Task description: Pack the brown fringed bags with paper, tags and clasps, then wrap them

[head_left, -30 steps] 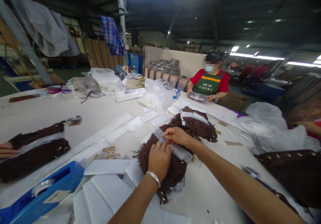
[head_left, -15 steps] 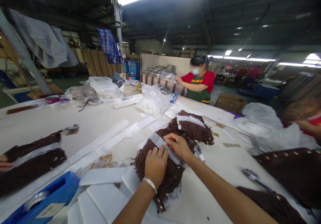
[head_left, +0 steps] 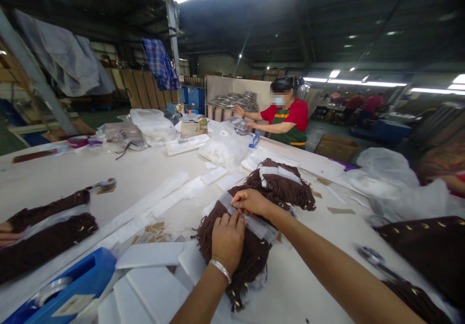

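A brown fringed fabric piece (head_left: 250,254) with gold eyelets lies on the table in front of me, with a translucent white band (head_left: 259,227) across it. My left hand (head_left: 228,239), with a silver bracelet at the wrist, rests on the fabric, its bent fingers held together against the band's near edge. My right hand (head_left: 254,202) comes in from the right and pinches at the band, thumb and fingertips close to the left fingertips. The exact edge pinched is too small to make out. Just beyond lies a second brown fringed piece (head_left: 286,188), similarly banded.
Flat white pads (head_left: 152,285) lie by my left arm, beside a blue tape dispenser (head_left: 80,285). Another person's hand (head_left: 9,234) touches a brown fringed piece at far left. Across the table stands a co-worker (head_left: 286,115) in a red shirt. Plastic bags (head_left: 225,145) lie mid-table.
My right hand has shifted slightly left along the band, nearer my left fingertips. The left hand stays on the fabric. Across the table, the co-worker's arms have spread apart.
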Demonstrator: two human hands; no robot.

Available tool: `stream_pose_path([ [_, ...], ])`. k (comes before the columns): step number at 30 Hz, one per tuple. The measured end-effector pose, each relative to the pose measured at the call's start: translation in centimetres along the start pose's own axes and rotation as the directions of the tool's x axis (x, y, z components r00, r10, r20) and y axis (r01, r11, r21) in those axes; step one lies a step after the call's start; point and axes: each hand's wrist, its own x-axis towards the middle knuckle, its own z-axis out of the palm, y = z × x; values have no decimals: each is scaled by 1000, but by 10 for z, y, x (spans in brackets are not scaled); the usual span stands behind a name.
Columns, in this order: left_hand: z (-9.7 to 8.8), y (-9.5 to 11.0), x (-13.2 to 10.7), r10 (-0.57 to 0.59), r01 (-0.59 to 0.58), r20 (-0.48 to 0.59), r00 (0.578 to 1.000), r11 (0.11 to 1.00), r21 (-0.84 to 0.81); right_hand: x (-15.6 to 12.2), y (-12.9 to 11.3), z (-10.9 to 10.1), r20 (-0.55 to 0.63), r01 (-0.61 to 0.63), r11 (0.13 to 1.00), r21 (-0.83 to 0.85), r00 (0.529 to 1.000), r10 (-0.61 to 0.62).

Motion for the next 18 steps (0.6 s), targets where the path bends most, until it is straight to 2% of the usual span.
stream_pose_path([
  [9, 2, -4, 3, -67, 66, -5, 998, 996, -57, 14, -16, 10, -135, -5, 937, -349, 990, -45],
  [14, 2, -6, 2, -77, 77, -1, 997, 995, -55, 22, -14, 13, -191, -91, 909, -406, 982, 14],
  [18, 2, -6, 2, -100, 100, -3, 995, 994, -52, 31, -11, 15, -131, -131, 914, -384, 988, 87],
])
